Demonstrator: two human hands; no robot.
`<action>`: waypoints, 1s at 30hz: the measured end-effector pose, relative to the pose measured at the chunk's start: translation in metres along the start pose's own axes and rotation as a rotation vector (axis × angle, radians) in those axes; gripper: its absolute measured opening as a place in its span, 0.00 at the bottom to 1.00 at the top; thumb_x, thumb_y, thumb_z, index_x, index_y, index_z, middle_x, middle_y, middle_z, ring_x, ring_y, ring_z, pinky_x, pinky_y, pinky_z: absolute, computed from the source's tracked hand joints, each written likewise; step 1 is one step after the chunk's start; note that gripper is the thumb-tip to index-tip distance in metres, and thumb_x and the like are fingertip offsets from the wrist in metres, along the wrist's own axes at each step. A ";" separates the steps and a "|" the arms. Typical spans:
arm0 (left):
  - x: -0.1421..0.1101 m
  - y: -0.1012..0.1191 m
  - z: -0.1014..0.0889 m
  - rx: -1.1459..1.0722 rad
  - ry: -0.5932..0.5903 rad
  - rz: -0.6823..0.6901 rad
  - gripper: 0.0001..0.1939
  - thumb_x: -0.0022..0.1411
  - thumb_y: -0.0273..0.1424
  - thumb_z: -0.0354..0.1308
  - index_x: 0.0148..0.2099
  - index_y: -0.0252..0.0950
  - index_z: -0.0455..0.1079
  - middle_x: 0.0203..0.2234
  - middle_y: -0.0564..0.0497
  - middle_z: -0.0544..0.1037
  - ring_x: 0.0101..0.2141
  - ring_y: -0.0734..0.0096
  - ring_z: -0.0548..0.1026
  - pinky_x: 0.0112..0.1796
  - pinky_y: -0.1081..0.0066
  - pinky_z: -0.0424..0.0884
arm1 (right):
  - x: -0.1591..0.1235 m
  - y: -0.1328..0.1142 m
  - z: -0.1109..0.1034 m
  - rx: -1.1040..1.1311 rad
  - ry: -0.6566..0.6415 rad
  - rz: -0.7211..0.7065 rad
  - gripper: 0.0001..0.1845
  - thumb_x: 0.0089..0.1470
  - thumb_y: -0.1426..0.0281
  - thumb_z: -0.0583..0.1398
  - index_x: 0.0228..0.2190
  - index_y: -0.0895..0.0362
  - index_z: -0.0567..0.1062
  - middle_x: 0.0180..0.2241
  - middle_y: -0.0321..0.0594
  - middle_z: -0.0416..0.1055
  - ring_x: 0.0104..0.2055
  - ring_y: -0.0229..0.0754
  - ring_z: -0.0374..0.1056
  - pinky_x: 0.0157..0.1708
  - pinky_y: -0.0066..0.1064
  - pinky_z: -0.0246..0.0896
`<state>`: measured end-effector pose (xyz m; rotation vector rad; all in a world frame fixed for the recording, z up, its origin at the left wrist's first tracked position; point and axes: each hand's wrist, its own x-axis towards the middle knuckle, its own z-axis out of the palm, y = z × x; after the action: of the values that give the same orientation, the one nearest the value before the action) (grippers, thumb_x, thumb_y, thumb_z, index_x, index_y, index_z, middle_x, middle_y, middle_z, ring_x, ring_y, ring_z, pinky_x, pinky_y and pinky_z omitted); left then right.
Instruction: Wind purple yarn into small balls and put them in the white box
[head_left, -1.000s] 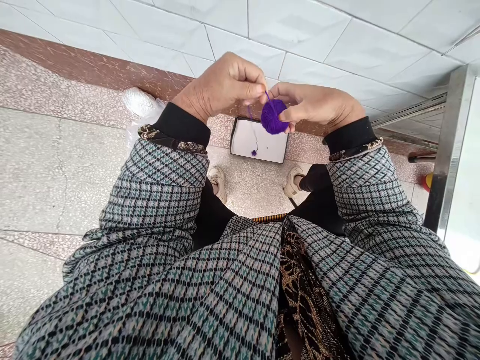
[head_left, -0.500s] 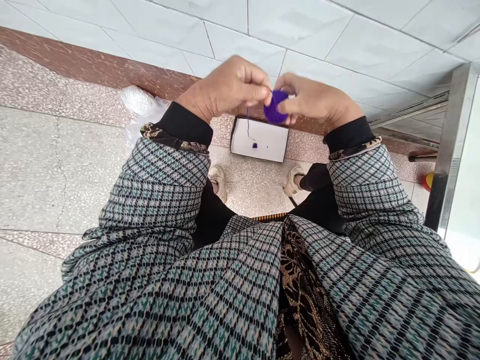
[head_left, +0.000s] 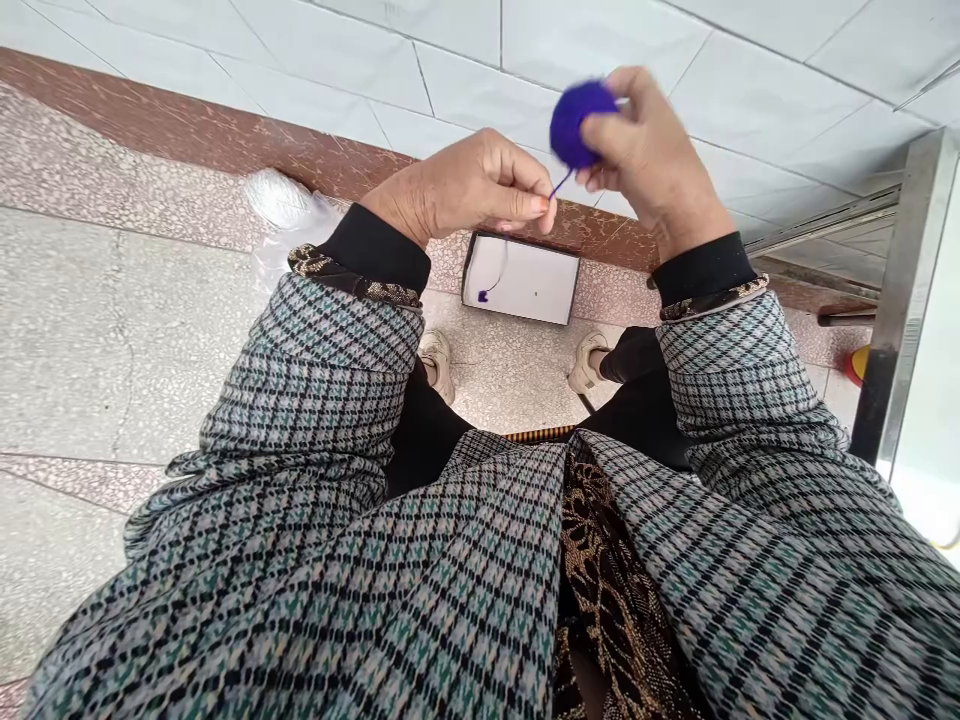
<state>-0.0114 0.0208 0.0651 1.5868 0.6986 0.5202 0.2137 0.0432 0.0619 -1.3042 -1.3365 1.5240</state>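
My right hand (head_left: 651, 160) is raised and closed round a small purple yarn ball (head_left: 576, 120). A purple strand (head_left: 561, 184) runs taut from the ball down to my left hand (head_left: 469, 190), which pinches it between thumb and forefinger. Below the pinch the loose end of the strand hangs over a white box (head_left: 532, 290) on the floor, ending in a small purple knot (head_left: 484, 295). Both arms wear checked sleeves with black cuffs.
The white box with a dark rim stands on the speckled floor against a red-brown skirting, between my two shoes (head_left: 437, 362). A white plastic bag (head_left: 281, 205) lies at the left by the wall. A metal post (head_left: 904, 290) stands at the right.
My right hand has lifted the purple ball up and to the right, away from my left hand, drawing the strand taut. The hanging end has swung left over the box.
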 end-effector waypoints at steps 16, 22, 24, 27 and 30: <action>0.001 0.000 0.002 0.037 -0.003 0.004 0.08 0.60 0.39 0.69 0.30 0.42 0.81 0.19 0.55 0.66 0.24 0.71 0.59 0.33 0.64 0.55 | -0.001 -0.011 -0.001 -0.221 -0.032 0.099 0.14 0.61 0.77 0.64 0.40 0.51 0.65 0.24 0.27 0.72 0.19 0.32 0.65 0.17 0.19 0.60; 0.007 -0.007 -0.005 0.128 0.435 -0.015 0.12 0.63 0.25 0.63 0.26 0.40 0.73 0.19 0.56 0.66 0.26 0.72 0.62 0.35 0.66 0.59 | -0.027 -0.020 0.003 0.138 -0.507 -0.021 0.26 0.47 0.64 0.72 0.42 0.52 0.65 0.33 0.31 0.75 0.24 0.31 0.67 0.20 0.20 0.62; 0.009 -0.010 -0.004 0.166 0.437 -0.107 0.12 0.64 0.23 0.61 0.28 0.40 0.74 0.18 0.57 0.64 0.24 0.73 0.60 0.34 0.66 0.58 | -0.025 -0.026 0.004 0.419 -0.271 -0.168 0.24 0.53 0.61 0.69 0.43 0.50 0.61 0.32 0.27 0.74 0.26 0.31 0.69 0.22 0.18 0.65; 0.008 -0.010 0.001 0.139 0.119 -0.122 0.07 0.64 0.31 0.65 0.31 0.41 0.78 0.19 0.56 0.66 0.24 0.72 0.61 0.32 0.67 0.58 | -0.008 -0.025 0.003 0.574 0.020 -0.208 0.14 0.64 0.66 0.60 0.40 0.48 0.57 0.31 0.25 0.71 0.28 0.30 0.71 0.27 0.17 0.69; 0.004 -0.005 0.003 0.088 -0.141 -0.014 0.12 0.63 0.43 0.69 0.32 0.42 0.80 0.19 0.55 0.67 0.25 0.71 0.60 0.32 0.65 0.56 | 0.006 -0.011 0.000 0.305 0.098 -0.043 0.16 0.63 0.69 0.64 0.41 0.48 0.59 0.30 0.26 0.71 0.25 0.32 0.67 0.22 0.18 0.65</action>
<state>-0.0074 0.0219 0.0591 1.6825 0.6326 0.3678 0.2111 0.0512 0.0708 -1.1342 -1.0179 1.5436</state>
